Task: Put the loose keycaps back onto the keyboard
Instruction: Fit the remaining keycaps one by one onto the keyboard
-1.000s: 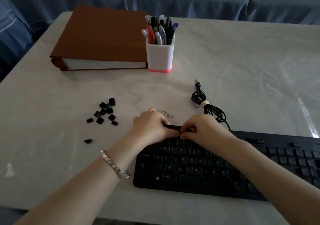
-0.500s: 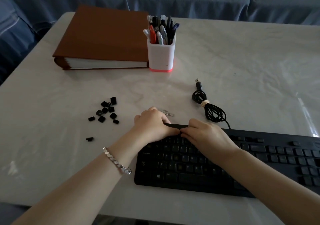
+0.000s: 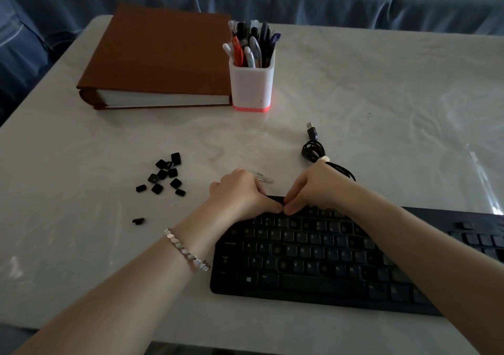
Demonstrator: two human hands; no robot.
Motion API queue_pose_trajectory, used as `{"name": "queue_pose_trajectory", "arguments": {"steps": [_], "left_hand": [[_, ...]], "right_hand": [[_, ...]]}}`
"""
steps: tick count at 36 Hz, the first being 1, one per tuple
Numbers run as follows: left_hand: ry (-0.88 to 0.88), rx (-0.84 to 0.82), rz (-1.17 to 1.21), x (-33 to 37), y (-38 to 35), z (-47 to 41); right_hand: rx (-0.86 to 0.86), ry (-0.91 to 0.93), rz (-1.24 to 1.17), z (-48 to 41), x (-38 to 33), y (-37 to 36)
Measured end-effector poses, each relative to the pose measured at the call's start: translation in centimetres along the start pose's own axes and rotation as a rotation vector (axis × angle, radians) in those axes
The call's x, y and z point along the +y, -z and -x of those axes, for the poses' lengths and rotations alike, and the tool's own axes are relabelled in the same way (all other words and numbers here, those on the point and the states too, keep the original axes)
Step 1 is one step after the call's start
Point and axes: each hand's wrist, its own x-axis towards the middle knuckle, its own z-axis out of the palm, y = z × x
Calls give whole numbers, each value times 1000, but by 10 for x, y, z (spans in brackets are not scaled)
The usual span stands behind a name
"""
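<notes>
Both hands at the top key row. The left grip (image 3: 240,193) and right grip (image 3: 313,191) curl over the far edge of the black plastic keyboard (image 3: 313,272) and clasp it. Their thumb tips meet on its top row, and what lies under them is hidden. Legible legends are A, S, Z, X and Caps Lock. The keyboard's right end is cut off. Small black square loose keycaps (image 3: 163,174) lie clustered on the pale marbled counter (image 3: 381,109), left of the left grip. A coiled black USB cable (image 3: 313,150) sits just beyond the right grip.

Dim, underexposed; glare on table (image 3: 485,163) right; wide-angle edge distortion.
</notes>
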Motion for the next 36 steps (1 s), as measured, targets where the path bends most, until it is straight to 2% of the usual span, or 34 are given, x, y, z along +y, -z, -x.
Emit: {"name": "queue_pose_trajectory", "arguments": {"steps": [6, 10, 12, 14, 17, 19, 22, 28, 36], "left_hand": [[-5, 36, -62, 3, -2, 1], [-41, 46, -41, 0, -2, 2], [-88, 56, -40, -6, -3, 3], [-125, 127, 26, -12, -8, 4], [-150, 329, 300, -16, -13, 9], [-195, 398, 368, -13, -13, 15], [-264, 342, 438, -4, -14, 24], [-327, 82, 724, 16, -18, 41], [-332, 47, 765, 17, -24, 53]], "right_hand": [[35, -42, 96, 1, -12, -2], [56, 71, 5, 11, 0, -5], [152, 72, -236, 19, 17, -5], [192, -39, -647, 30, 32, -1], [95, -183, -1270, 47, 46, 4], [40, -226, -1491, 58, 51, 5], [-1, -210, -1514, 69, 53, 0], [-53, -115, -1497, 78, 48, -8], [71, -111, -1503, 87, 46, -13]]}}
